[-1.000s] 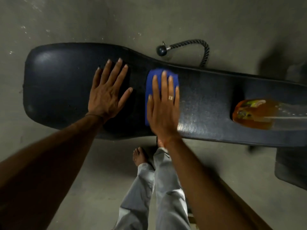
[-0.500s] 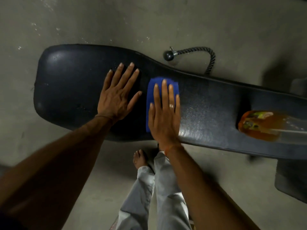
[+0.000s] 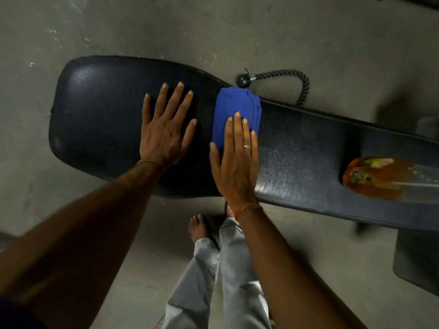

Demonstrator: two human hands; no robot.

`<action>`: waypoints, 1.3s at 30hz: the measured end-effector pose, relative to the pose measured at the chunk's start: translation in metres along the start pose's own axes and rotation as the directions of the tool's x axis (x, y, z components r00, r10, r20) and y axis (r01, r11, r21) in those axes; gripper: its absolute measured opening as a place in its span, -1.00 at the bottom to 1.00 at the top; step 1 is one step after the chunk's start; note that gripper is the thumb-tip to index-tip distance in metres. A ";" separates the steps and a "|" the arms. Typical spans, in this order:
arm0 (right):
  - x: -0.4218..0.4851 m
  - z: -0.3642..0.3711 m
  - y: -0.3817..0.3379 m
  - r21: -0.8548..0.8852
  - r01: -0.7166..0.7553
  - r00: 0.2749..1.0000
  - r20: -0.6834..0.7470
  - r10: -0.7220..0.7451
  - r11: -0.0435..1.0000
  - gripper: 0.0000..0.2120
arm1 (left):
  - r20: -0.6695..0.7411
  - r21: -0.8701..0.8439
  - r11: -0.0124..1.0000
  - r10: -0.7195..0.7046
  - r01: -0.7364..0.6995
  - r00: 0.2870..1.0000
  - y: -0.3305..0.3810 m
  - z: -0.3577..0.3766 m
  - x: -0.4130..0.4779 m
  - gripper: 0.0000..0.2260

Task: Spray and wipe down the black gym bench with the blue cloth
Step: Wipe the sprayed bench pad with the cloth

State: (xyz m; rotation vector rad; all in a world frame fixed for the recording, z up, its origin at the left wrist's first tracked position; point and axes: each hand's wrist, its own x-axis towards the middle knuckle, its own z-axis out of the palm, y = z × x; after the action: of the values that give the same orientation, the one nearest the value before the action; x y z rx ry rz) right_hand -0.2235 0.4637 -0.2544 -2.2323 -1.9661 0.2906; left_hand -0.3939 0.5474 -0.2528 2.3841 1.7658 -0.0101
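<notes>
Black padded gym bench (image 3: 297, 148), textured vinyl, wide rounded end beyond the left hand and narrower length running off past the right hand; it lay across the view over a grey concrete floor (image 3: 213, 27). Left hand (image 3: 164, 134): flat, palm down, fingers spread, pressed on the bare wide part of the pad, grasping nothing; a thin dark band sat at its wrist. Right hand (image 3: 234, 162): flat, palm down, fingers extended and close together, laid on the near part of the cloth, pressing rather than gripping; a pale ring (image 3: 247, 146) showed on one finger and an orange thread (image 3: 247, 207) circled the wrist. Folded blue cloth (image 3: 234, 103): rectangular pad of several layers, lying on the bench just to the right of the left hand, its near half under the right fingers, its far end reaching the bench's far edge. Clear plastic spray bottle of orange liquid (image 3: 373, 178): lying on its side on the bench well to the right of the right hand, partly blurred. Black twisted rope with a black ball end (image 3: 242, 80): on the floor beyond the cloth's far end. Bare foot (image 3: 199, 227) and grey trouser legs (image 3: 213, 281): below and between the two forearms, on the floor on the near side of the bench.
</notes>
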 end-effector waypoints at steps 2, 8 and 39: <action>-0.005 0.001 -0.006 -0.001 -0.025 1.000 -0.004 0.025 1.000 -0.28 | -0.014 0.007 1.000 -0.027 0.027 1.000 -0.001 0.001 -0.001 -0.44; 0.006 0.000 -0.022 0.235 -0.109 0.981 -0.133 0.143 0.966 -0.49 | -0.024 -0.071 0.997 -0.017 0.015 1.000 -0.003 -0.002 0.001 -0.49; 0.094 0.012 -0.059 -0.050 0.008 1.000 0.018 -0.007 0.999 -0.41 | -0.019 -0.015 0.990 -0.138 0.138 0.990 -0.080 -0.008 -0.003 -0.41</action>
State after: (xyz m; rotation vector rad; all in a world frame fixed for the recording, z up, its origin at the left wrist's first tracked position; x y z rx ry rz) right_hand -0.2716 0.5647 -0.2563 -2.2596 -2.0123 0.2649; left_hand -0.4715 0.5688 -0.2555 2.2552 1.9299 0.0078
